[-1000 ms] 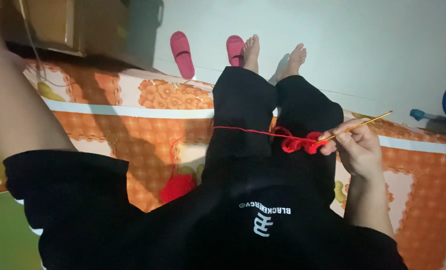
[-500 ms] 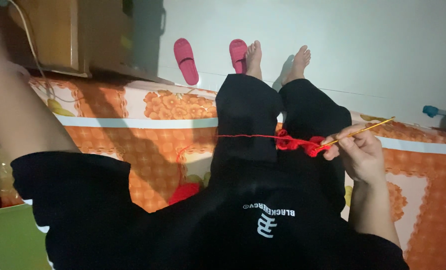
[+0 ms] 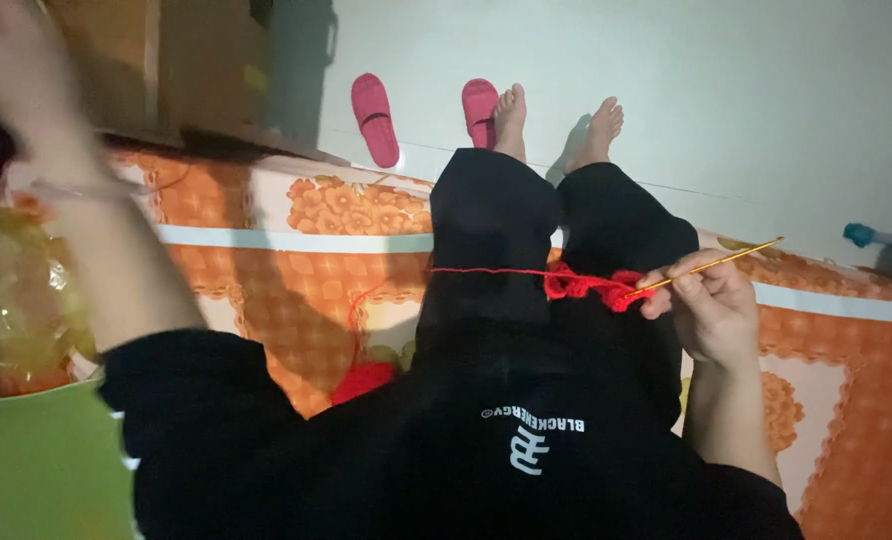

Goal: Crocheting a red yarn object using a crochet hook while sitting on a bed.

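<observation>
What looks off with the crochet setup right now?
Only the right hand is on the work, pinching the hook and red crochet piece. The left hand is raised off to the side, blurred, so the yarn runs unguided across the lap.

Open floor [image 3: 666, 90] lies far right. Taut red yarn [image 3: 486, 271] spans the lap; pink slippers [image 3: 374, 117] and a wooden cabinet [image 3: 156, 60] block far left.

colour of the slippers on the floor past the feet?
Pink, both slippers; the head view shows them clearly, one partly hidden behind a foot.
</observation>
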